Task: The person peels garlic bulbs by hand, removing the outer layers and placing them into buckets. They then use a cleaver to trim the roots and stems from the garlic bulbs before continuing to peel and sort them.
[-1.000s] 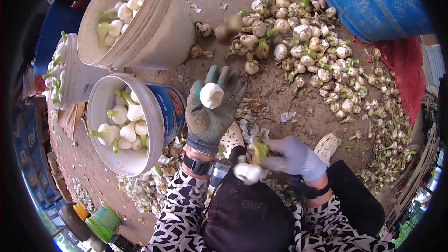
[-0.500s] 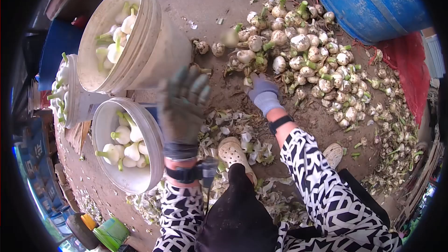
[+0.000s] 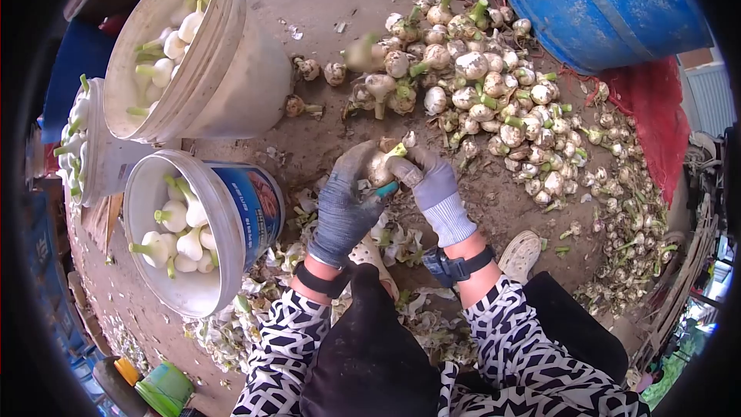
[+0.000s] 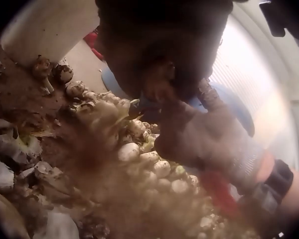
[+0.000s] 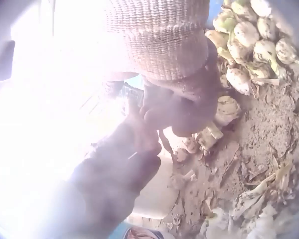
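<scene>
A garlic bulb (image 3: 378, 168) with a short green stem is between the two gloved hands, in front of the person's shins in the head view. The left hand (image 3: 343, 205), in a dark grey glove with teal on the fingers, grips the bulb from the left. From the right, the right hand (image 3: 434, 185) in a pale lavender glove pinches it at the stem end. The other hand (image 4: 199, 134) looks dim and hazy in the left wrist view. Glare washes out much of the right wrist view, and fingers hide the bulb there.
Beyond the hands lies a big heap of unpeeled garlic (image 3: 486, 85). White buckets (image 3: 255, 54) holding peeled bulbs stand at left, the nearest bucket (image 3: 224, 262) tilted toward the person. Loose skins (image 3: 436, 332) litter the ground by the feet. A blue barrel (image 3: 610, 8) sits at upper right.
A white bulb seen over the left palm is gone from there. The right hand reached to the heap's near edge, then came back; both hands now meet at a garlic bulb.
</scene>
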`<act>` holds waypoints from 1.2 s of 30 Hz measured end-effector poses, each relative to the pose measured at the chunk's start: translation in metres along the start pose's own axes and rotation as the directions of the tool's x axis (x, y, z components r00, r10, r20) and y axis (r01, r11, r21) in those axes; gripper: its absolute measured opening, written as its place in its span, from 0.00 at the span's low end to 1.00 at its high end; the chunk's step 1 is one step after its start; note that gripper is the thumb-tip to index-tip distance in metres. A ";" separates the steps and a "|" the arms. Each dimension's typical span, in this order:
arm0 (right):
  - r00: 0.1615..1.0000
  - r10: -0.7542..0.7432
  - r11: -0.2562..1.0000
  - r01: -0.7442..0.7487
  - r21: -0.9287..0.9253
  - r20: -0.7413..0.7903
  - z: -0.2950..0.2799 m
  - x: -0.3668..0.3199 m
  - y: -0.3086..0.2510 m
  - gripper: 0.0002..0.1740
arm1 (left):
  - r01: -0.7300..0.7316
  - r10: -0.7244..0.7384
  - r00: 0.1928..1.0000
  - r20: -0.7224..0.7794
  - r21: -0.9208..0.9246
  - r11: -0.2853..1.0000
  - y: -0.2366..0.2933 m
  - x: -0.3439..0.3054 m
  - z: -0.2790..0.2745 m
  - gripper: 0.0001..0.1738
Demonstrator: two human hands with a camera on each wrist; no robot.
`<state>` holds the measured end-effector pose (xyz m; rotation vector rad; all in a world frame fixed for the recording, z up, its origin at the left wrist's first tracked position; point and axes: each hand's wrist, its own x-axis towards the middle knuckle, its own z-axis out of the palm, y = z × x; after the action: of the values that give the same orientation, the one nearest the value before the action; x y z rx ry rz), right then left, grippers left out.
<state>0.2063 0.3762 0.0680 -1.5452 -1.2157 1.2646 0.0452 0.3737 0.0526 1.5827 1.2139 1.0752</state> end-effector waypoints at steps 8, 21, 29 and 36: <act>0.986 0.057 0.992 -0.073 0.099 0.154 -0.019 -0.009 -0.018 0.07 | 0.537 -0.322 0.833 0.450 -0.798 0.272 0.017 -0.003 -0.030 0.38; 0.708 -0.129 0.243 -0.657 0.714 0.695 0.010 -0.017 0.010 0.17 | 0.485 -0.516 0.856 -0.034 -0.297 0.823 -0.008 0.017 -0.034 0.35; 0.693 -0.096 0.128 -0.704 0.699 0.715 0.031 -0.044 0.000 0.22 | 0.304 -0.251 0.951 0.183 -0.380 0.874 0.028 -0.013 -0.049 0.26; 0.810 -0.245 0.115 -0.521 0.846 0.532 -0.021 -0.061 0.013 0.22 | 0.429 -0.150 0.902 0.405 -0.878 0.210 0.027 -0.016 -0.046 0.24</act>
<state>0.2261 0.3142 0.0740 -0.1563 -0.1334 2.1311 0.0053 0.3592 0.0891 0.4037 0.3909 0.9882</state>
